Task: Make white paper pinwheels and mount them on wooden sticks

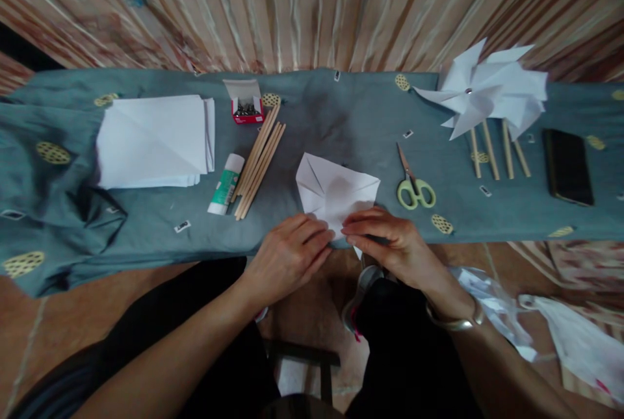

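A white square of paper [341, 178] with cut lines running in from its corners lies at the front edge of the cloth-covered table. My left hand [292, 251] is closed on its lower left edge, fingertips near the middle. My right hand [392, 237] pinches the lower right part between thumb and fingers. One pointed flap hangs below the right fingers. The fingertips partly hide the paper's lower edge. Green-handled scissors [414, 190] lie to the right of the paper, and a bundle of wooden sticks [260, 162] lies to its left.
Left of the sticks are a glue stick [227, 184], an opened red box of metal pins [247, 110] and a stack of white paper [153, 139]. Finished paper pinwheels [492, 91] on sticks and a black phone [568, 165] lie at right. Plastic bags [575, 334] are on the floor.
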Action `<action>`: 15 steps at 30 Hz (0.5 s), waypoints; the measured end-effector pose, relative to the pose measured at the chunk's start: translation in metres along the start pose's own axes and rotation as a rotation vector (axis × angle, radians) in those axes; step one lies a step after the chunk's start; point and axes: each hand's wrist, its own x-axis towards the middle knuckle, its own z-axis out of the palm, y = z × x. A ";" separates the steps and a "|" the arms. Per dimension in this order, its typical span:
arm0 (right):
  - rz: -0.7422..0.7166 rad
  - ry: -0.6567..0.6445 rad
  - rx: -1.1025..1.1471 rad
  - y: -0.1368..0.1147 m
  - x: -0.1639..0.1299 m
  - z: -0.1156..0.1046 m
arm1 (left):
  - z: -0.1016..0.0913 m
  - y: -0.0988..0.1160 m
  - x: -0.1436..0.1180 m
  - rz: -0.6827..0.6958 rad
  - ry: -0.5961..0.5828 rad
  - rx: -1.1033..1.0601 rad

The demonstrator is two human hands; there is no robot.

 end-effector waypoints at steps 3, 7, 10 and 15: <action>0.081 0.035 -0.028 0.000 0.001 0.006 | 0.004 0.002 -0.001 -0.026 0.016 0.010; 0.158 0.120 -0.091 -0.001 0.006 0.013 | 0.005 0.003 -0.002 -0.074 -0.003 -0.003; 0.167 0.147 -0.102 -0.003 0.010 0.016 | 0.005 0.001 -0.003 -0.054 -0.017 -0.037; 0.161 0.170 -0.140 -0.006 0.013 0.020 | 0.006 -0.002 -0.005 -0.039 0.018 -0.069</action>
